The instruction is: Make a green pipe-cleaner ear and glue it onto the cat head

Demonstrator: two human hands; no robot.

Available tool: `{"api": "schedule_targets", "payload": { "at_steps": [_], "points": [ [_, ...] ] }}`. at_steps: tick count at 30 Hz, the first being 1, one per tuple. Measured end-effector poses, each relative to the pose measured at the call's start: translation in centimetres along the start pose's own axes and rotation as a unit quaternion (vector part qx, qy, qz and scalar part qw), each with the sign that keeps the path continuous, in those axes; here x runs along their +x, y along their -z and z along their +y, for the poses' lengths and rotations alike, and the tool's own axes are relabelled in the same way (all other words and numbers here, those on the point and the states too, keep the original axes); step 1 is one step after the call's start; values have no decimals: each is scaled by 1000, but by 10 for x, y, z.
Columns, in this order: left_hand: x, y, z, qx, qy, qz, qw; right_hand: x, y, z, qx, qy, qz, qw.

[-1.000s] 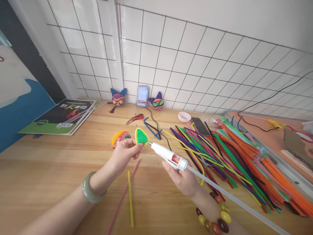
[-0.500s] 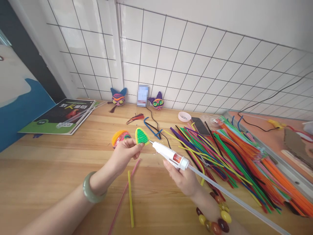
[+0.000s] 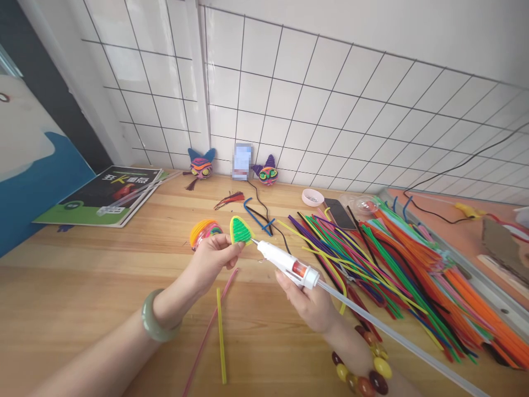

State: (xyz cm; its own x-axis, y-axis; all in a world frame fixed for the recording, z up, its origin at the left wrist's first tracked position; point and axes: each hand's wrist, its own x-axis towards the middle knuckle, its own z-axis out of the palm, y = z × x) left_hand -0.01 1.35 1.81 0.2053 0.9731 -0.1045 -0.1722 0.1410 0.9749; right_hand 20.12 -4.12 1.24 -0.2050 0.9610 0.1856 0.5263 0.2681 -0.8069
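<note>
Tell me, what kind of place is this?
Probably a craft room or workshop. The right hand holds a white glue gun, colourful pipe cleaners lie in heaps, and a blue-eared animal head sits near the tiled wall.

The pale wooden bench (image 3: 124, 286) was cluttered.
Pipe cleaners (image 3: 409, 244) lay heaped at right near a phone (image 3: 339, 214) and pink bowl (image 3: 313, 203); a book (image 3: 88, 196) lay far left; in front, a yellow strip (image 3: 222, 342) crossed a pink strip (image 3: 202, 344).

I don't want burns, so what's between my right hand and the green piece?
The front of the glue gun, nozzle pointing at the green piece, as the head view shows.
</note>
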Motion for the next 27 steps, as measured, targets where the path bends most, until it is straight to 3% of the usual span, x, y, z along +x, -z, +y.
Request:
{"api": "schedule_targets", "payload": {
  "at_steps": [17,27],
  "points": [
    [-1,1,-1,-2,0,-1,1000,-1,2,-3,13,4,5,1000],
    [0,1,-2,1,4,7,1000,2,5,0,230,-49,-29,971]
  ]
}}
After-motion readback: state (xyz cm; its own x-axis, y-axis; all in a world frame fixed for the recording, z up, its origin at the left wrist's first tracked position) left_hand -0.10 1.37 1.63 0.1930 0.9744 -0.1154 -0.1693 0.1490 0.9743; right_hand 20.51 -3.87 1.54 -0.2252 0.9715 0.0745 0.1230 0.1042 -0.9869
